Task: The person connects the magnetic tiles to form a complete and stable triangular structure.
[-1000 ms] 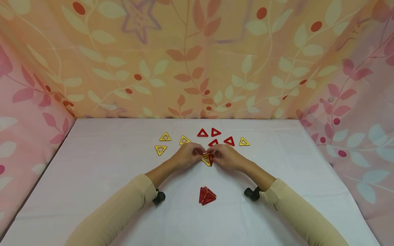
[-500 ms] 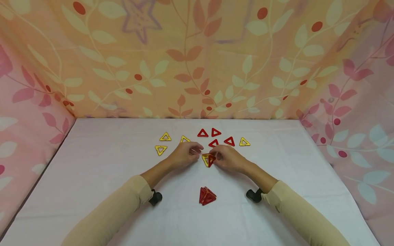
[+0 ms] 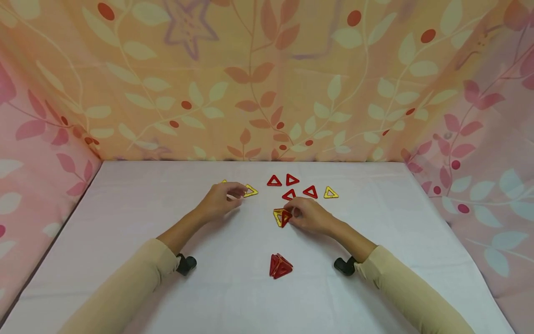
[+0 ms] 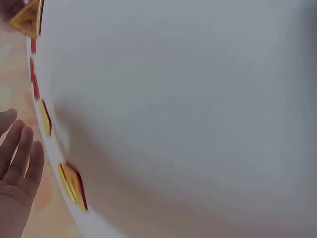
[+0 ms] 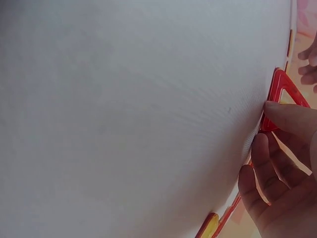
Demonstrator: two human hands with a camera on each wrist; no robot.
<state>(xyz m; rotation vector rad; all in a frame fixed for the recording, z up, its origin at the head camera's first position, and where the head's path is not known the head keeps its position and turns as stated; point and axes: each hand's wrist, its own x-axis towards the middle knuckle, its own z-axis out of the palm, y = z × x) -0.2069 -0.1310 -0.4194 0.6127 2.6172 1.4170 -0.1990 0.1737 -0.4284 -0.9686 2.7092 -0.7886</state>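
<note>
While the right hand (image 3: 309, 215) pinches the yellow-and-red triangle assembly (image 3: 285, 217) at its red side, the left hand (image 3: 221, 202) is loosely spread near a yellow triangle (image 3: 255, 191). Assembly position: between red pyramid (image 3: 281, 266) and red triangles (image 3: 274, 185), mid-surface (image 3: 125, 208).

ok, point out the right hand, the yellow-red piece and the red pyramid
Right hand (image 3: 309, 214): head view, back of the hand.
Yellow-red piece (image 3: 282, 217): head view, near its middle, where yellow meets red.
Red pyramid (image 3: 280, 266): head view, about its middle.
</note>
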